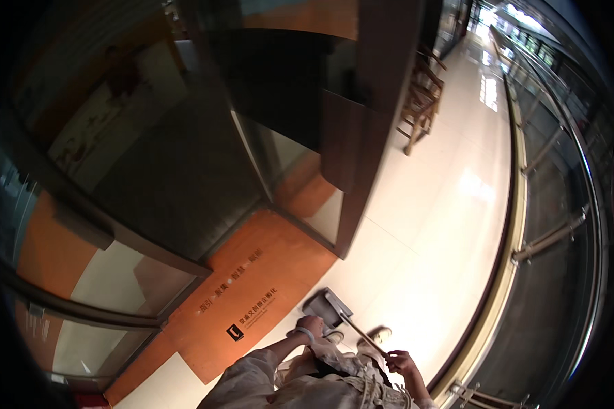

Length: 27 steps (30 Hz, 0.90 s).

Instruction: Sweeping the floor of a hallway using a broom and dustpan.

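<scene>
A dark grey long-handled dustpan (pixel 326 305) is in front of me, above the pale tiled floor. Its thin handle (pixel 365 335) slants from the pan toward my right side. My right hand (pixel 401 362) is closed around the upper end of that handle. Beside the pan's near left edge, my left hand (pixel 312 325) has its fingers curled in. What it holds, if anything, is hidden from this view. A band circles the left wrist. My light shoes (pixel 382 335) show just below the pan and handle.
An orange floor mat (pixel 252 293) with dark print lies in a doorway at left, between dark-framed glass doors (pixel 300 163). Wooden chairs (pixel 421 102) stand along the wall ahead. A metal railing (pixel 552 235) with glass panels runs down the right side.
</scene>
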{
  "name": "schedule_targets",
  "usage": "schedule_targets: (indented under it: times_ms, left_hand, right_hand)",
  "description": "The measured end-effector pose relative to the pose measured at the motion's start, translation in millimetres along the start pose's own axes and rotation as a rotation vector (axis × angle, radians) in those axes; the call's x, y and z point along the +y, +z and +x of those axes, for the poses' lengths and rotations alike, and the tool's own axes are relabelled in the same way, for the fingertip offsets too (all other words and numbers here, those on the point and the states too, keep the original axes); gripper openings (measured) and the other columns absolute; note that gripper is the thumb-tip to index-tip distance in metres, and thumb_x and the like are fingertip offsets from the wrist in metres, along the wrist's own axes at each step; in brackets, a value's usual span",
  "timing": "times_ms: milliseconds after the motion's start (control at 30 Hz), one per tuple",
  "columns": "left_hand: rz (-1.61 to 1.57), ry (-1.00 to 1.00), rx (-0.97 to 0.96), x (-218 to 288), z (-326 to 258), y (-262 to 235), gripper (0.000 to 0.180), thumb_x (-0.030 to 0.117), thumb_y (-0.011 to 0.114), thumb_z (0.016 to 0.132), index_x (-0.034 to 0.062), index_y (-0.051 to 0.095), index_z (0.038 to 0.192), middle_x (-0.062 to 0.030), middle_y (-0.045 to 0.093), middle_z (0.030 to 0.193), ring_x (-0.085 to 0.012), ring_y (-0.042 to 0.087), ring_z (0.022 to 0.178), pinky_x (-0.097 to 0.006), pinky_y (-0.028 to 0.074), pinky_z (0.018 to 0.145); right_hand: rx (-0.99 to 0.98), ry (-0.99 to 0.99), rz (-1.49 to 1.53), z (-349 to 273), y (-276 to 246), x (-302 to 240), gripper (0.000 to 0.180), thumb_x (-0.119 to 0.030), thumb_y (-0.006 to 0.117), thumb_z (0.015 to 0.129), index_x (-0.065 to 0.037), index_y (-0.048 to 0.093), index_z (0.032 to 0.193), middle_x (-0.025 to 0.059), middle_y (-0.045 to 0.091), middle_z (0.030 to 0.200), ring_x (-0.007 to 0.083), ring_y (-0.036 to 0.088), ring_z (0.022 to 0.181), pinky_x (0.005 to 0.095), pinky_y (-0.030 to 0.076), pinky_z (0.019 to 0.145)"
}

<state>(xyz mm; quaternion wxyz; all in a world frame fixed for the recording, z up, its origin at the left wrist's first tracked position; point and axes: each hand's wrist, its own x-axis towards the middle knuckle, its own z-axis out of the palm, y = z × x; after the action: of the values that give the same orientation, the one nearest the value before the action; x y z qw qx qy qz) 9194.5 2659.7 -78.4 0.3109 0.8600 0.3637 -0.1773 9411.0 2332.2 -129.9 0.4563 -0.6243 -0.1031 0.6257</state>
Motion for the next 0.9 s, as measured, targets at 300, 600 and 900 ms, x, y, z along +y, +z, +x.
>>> schedule_targets:
  times_ms: [300,600,900]
  left_hand:
    - [-0.039,-0.055,0.098,67.4,66.3,-3.9,0.011,0.02,0.06,0.069,0.0141,0.065,0.076,-0.0093,0.063,0.076,-0.0275,0.061,0.073,-0.038,0.048,0.067]
    - [0.039,-0.085,0.188,167.8,142.1,12.6,0.011,0.024,0.061,0.07,0.0141,0.064,0.074,-0.0095,0.063,0.072,-0.0276,0.061,0.071,-0.037,0.048,0.063]
    - [0.145,-0.121,0.14,203.3,175.9,-20.5,0.011,0.024,0.058,0.07,0.0174,0.064,0.076,-0.0084,0.063,0.074,-0.0274,0.061,0.071,-0.037,0.048,0.062]
  right_hand:
    - [0.53,0.136,0.031,42.8,-74.5,-113.0,0.036,0.001,0.051,0.073,0.002,0.045,0.108,0.0071,0.048,0.055,0.0147,0.045,0.039,0.0274,0.036,0.032]
    - [0.39,-0.069,-0.809,85.3,-130.9,-104.6,0.026,-0.013,0.058,0.066,0.0,0.054,0.088,0.0181,0.061,0.076,0.0295,0.062,0.069,0.0354,0.05,0.062]
    - [0.187,0.324,0.088,31.9,-237.2,-176.7,0.042,-0.003,0.057,0.076,0.003,0.043,0.115,0.0077,0.051,0.058,0.0107,0.043,0.04,0.0234,0.032,0.032]
